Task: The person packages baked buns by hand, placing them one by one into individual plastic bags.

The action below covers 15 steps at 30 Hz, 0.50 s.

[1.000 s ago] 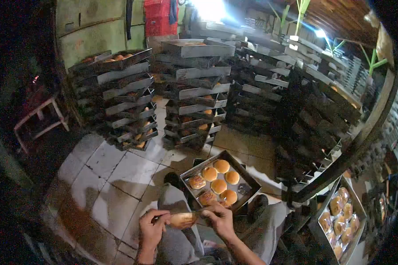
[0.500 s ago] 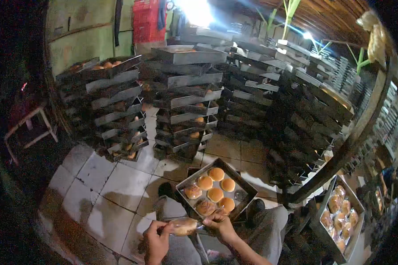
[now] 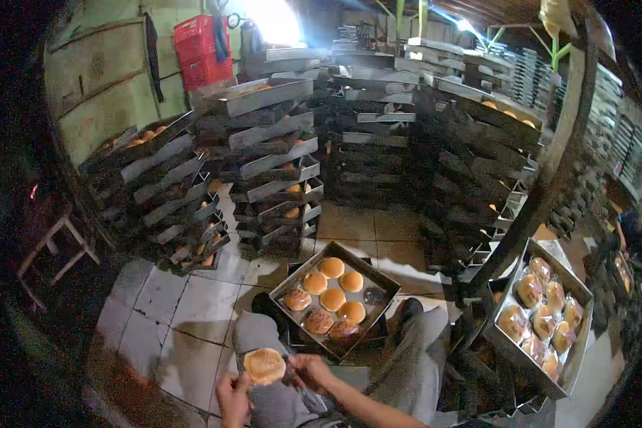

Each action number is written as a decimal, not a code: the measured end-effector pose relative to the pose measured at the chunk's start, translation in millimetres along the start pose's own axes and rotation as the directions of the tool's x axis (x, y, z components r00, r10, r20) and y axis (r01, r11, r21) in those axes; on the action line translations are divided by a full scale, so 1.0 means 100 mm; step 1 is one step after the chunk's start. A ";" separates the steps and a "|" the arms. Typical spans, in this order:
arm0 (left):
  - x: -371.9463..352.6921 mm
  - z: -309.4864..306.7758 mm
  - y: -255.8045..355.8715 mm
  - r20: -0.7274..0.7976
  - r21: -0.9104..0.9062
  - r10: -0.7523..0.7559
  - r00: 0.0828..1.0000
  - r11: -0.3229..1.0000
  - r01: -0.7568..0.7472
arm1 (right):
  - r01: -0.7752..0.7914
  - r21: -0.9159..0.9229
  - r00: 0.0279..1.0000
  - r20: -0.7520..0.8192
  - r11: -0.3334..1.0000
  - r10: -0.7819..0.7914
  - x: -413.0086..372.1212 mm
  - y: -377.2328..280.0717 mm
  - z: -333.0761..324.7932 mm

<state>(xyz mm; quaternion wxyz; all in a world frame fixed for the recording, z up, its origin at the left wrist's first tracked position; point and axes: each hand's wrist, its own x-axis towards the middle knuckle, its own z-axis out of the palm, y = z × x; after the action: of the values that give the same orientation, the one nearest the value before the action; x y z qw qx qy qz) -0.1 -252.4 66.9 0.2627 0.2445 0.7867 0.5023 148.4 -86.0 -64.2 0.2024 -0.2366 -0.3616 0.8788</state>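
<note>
A round bun, its pale flat side showing, is held up above my lap. My left hand is closed, pinching the bun's lower left edge. On its other side my right hand is closed at what looks like the end of the bun's clear plastic bag; the film is hard to make out. Just beyond my hands, between my knees, lies a metal tray with several buns, some golden and plain, others brown-topped.
At my right, a second tray holds several bagged buns. Tall stacks of metal trays with buns stand ahead on the tiled floor. A slanted wooden post rises at the right, red crates are at the back, and a stool frame is at the left.
The bun has turned from edge-on to showing its flat round side, and both hands have shifted left and slightly down. The view has swung right, bringing the right-hand tray further into sight.
</note>
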 end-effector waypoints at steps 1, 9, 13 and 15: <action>-0.07 0.06 -0.23 -0.018 -0.040 -0.084 0.996 0.996 0.084 | -0.029 0.128 0.998 0.062 0.991 0.021 0.06 0.23 -0.09; 0.03 0.90 -0.03 0.377 0.304 0.563 0.735 0.675 -0.673 | -0.043 0.247 0.979 -0.183 0.968 0.091 -0.33 -0.57 -0.03; 0.36 1.33 0.38 0.439 0.206 0.558 0.704 0.701 -0.683 | 0.299 -0.277 0.866 -0.322 0.913 -0.382 0.24 -0.57 -0.97; 0.64 1.44 0.38 0.394 0.118 0.576 0.716 0.741 -0.661 | 0.336 -0.132 0.872 -0.331 0.933 -0.361 0.35 -1.13 -1.50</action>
<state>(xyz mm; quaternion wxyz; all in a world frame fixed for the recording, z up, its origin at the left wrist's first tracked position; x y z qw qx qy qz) 51.7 -101.1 39.2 0.1734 0.6073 0.6588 0.4089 225.5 87.2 -85.0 0.4099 -0.3268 -0.3869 0.7586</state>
